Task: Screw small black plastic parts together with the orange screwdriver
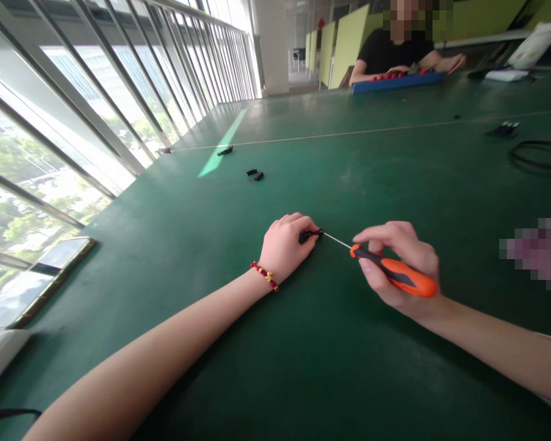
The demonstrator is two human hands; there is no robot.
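Note:
My left hand (288,242) rests on the green table, its fingers closed around a small black part (308,236) whose kind I cannot make out. An orange and black screwdriver (406,278) lies in my right hand (401,257), with thumb and fingers around its handle. Its thin metal shaft points left, and the tip meets the end of the black part or sits right beside it. My left fingers cover much of the part. On my left wrist is a red and gold bracelet (266,275).
Small black pieces (256,175) and another black piece (225,150) lie farther off. A phone (50,275) is by the railing (142,79) at left. Opposite sits a person (390,52) behind a blue tray (397,82). A black cable (539,156) lies at right.

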